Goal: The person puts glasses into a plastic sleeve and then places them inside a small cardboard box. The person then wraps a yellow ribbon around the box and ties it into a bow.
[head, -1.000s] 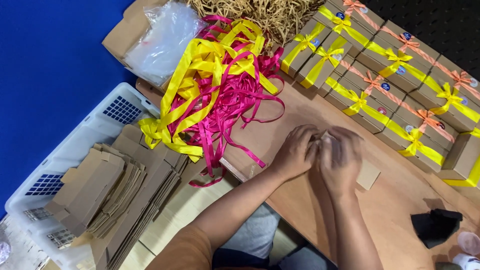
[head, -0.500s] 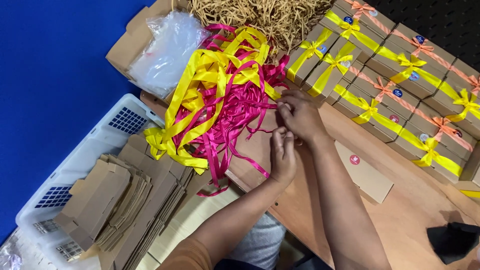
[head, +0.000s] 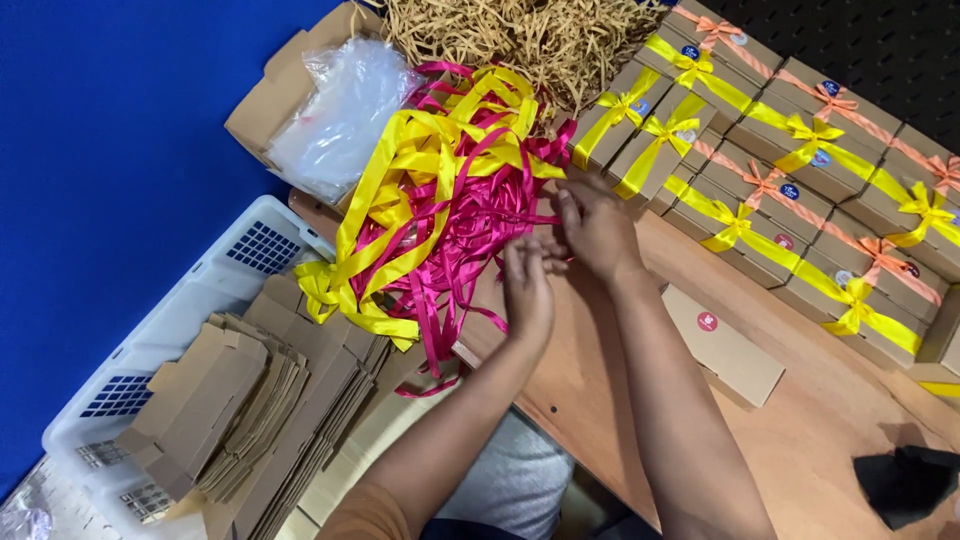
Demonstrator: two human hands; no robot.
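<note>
A tangled heap of pink ribbons [head: 470, 235] and yellow ribbons [head: 410, 165] lies on the left end of the wooden table [head: 820, 440]. My left hand [head: 527, 292] is at the heap's right edge, its fingertips pinching a pink strand. My right hand [head: 600, 228] is just above and right of it, with its fingers curled into the same pink strands. Right of my right forearm, a flat brown box [head: 725, 345] with a red round sticker lies untied on the table.
Rows of brown boxes [head: 790, 190] tied with yellow or orange ribbon fill the far right. Tan shredded paper [head: 520, 40] and a clear plastic bag [head: 340, 110] lie at the back. A white crate [head: 250, 260] of flat cardboard blanks [head: 250, 400] stands left. A black object [head: 905, 485] lies near right.
Both hands left the flat brown box and moved left and away from me to the ribbon heap, where they now grip pink strands. The box stays on the table.
</note>
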